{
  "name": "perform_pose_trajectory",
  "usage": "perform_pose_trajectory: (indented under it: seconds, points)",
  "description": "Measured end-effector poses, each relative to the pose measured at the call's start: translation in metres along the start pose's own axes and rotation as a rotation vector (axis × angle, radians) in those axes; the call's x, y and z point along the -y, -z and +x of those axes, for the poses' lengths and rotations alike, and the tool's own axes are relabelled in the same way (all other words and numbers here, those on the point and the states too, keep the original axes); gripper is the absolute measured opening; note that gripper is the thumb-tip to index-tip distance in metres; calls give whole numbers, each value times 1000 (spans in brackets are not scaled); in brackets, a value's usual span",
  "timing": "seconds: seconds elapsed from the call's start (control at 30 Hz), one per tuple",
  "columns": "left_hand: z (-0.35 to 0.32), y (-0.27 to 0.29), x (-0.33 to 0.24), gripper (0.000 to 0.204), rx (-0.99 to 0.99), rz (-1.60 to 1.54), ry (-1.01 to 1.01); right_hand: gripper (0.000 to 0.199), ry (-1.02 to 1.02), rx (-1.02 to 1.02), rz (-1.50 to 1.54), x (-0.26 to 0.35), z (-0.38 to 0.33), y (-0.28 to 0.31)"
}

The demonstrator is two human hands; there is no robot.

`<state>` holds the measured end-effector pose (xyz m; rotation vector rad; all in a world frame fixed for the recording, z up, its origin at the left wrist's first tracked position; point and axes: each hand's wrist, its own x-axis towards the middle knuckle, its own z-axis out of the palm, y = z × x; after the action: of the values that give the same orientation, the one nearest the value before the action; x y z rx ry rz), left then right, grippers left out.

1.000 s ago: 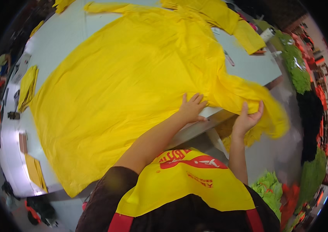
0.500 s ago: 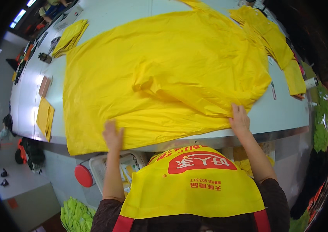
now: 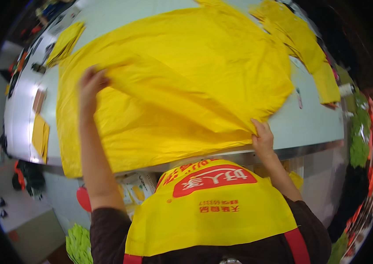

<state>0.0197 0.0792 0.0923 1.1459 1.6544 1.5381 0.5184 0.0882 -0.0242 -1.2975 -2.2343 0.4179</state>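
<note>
A large yellow sheet of thin fabric is spread over the pale table. My left hand is raised over the sheet's left part and grips its edge, lifting a fold that runs diagonally across. My right hand pinches the sheet's near right corner at the table's front edge. I wear a yellow vest with a red patch over dark sleeves.
More yellow pieces lie at the far right, the far left and the near left of the table. Small dark items sit along the left edge. Green bundles stand at the right, another green bundle on the floor below.
My left hand has gone from the sheet's near left edge up and away from me, carrying the edge over the sheet. My right hand stays at the near right corner.
</note>
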Motion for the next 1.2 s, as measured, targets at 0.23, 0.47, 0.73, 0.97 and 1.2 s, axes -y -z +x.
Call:
perform_pose_trajectory:
  seconds: [0.23,0.47,0.73,0.97,1.2]
  points:
    - [-144,89,84,27,-138,61,37,41,375,315,-290,1,3,-2]
    - [-208,86,121,33,55,299,220,18,-223,166,123,-90,73,70]
    - [-196,93,107,12,-133,-3,498,13,420,41,-293,-190,109,69]
    - [-187,64,68,15,-500,123,159,11,-124,234,126,-179,145,86]
    - [-189,64,89,33,-402,-209,591,19,20,200,-609,-147,144,61]
